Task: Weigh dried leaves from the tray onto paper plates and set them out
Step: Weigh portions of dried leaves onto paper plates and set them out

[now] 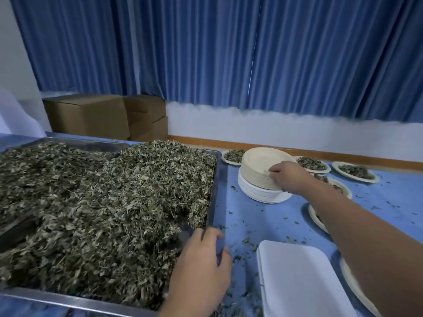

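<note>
A person's left hand (201, 266) grips the right rim of the tray (215, 186), which is heaped with dried leaves (114, 202). Right of the tray, the right hand (288, 177) pinches the edge of the stacked paper plates (258, 163) (tightly nested, so several could lift together).

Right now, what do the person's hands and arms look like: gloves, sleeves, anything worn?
Both bare: the left hand and right hand have no gloves, and no ring or watch shows. The right forearm is uncovered to the frame edge, no sleeve in view; the left wrist is bare too.
</note>
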{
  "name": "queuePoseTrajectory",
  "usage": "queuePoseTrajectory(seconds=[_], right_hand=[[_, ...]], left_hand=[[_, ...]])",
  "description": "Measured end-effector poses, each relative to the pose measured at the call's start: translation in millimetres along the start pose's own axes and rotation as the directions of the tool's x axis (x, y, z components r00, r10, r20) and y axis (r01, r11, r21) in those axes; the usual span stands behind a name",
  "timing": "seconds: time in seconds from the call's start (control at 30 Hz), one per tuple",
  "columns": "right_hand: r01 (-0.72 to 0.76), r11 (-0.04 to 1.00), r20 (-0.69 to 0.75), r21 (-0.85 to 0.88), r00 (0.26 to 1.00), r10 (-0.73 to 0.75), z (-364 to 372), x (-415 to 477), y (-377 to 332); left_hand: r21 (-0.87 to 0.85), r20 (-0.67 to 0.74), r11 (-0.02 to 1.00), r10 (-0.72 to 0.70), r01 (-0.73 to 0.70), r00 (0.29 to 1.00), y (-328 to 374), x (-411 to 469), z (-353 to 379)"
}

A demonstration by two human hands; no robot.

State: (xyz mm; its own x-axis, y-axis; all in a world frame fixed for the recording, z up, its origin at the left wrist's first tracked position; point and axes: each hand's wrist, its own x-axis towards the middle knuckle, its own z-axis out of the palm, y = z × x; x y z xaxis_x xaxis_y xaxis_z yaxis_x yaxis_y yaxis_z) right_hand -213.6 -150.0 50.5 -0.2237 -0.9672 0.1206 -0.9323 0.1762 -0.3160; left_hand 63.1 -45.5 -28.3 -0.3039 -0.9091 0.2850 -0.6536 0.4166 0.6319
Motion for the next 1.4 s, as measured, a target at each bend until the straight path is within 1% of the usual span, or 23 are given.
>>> queuePoseTrajectory(seconds=[0.1, 0.2, 0.3, 0.47, 0.57, 0.63, 0.7, 0.77, 0.87, 1.0, 1.13, 1.27, 1.33, 1.4], right_hand=[[-0.006, 1.0, -0.077, -0.026, 0.997, 0.004, 0, 6, -1], [-0.032, 0.999, -0.122, 0.035, 0.992, 0.036, -3, 9, 1], [-0.022, 0.997, -0.163, 0.073, 0.986, 0.034, -7, 8, 3], [0.033, 0.999, -0.214, -0.012, 0.976, -0.035, -15, 4, 6], [0.106, 0.994, -0.264, -0.04, 0.958, -0.113, -17, -11, 8], [0.203, 0.979, -0.328, 0.009, 0.926, -0.189, -14, -35, 8], [0.297, 0.951, -0.36, 0.084, 0.899, -0.25, -7, -70, 9], [0.34, 0.932, -0.34, 0.129, 0.898, -0.28, 1, -108, 13], [0.358, 0.923, -0.264, 0.14, 0.912, -0.314, 11, -162, 24], [0.352, 0.909, -0.176, 0.224, 0.932, -0.318, 14, -215, 42], [0.383, 0.9, -0.099, 0.21, 0.924, -0.37, 15, -238, 58], [0.438, 0.882, -0.018, 0.177, 0.897, -0.442, 15, -245, 64], [0.46, 0.871, -0.009, 0.174, 0.885, -0.465, 16, -247, 65], [0.46, 0.863, -0.01, 0.209, 0.883, -0.469, 12, -249, 66]], left_hand=[[-0.043, -0.003, 0.999, -0.006, 0.006, 1.0, -2, 1, 0], [-0.09, -0.006, 0.996, -0.015, 0.014, 1.0, -4, 1, -1], [-0.095, -0.008, 0.995, -0.006, 0.005, 1.0, -5, 0, -1], [-0.141, -0.009, 0.99, 0.015, -0.016, 1.0, -3, -2, -3], [-0.137, -0.01, 0.99, 0.035, -0.036, 0.999, -2, -4, -4], [-0.122, -0.008, 0.991, 0.061, -0.061, 0.998, -2, -4, -4], [-0.106, -0.004, 0.99, 0.087, -0.087, 0.996, -2, -6, -3], [-0.074, 0.007, 0.988, 0.135, -0.134, 0.991, -1, -9, -2], [-0.051, 0.0, 0.977, 0.206, -0.206, 0.978, 2, -13, -1], [-0.059, -0.005, 0.98, 0.189, -0.189, 0.982, 1, -13, 0], [-0.104, -0.003, 0.977, 0.185, -0.184, 0.983, 1, -14, 1], [-0.165, -0.033, 0.978, 0.123, -0.127, 0.992, 2, -12, 0], [-0.222, -0.106, 0.973, 0.047, -0.07, 0.993, 3, -11, -1], [-0.304, -0.211, 0.953, -0.077, 0.01, 0.974, 1, -8, -2]])
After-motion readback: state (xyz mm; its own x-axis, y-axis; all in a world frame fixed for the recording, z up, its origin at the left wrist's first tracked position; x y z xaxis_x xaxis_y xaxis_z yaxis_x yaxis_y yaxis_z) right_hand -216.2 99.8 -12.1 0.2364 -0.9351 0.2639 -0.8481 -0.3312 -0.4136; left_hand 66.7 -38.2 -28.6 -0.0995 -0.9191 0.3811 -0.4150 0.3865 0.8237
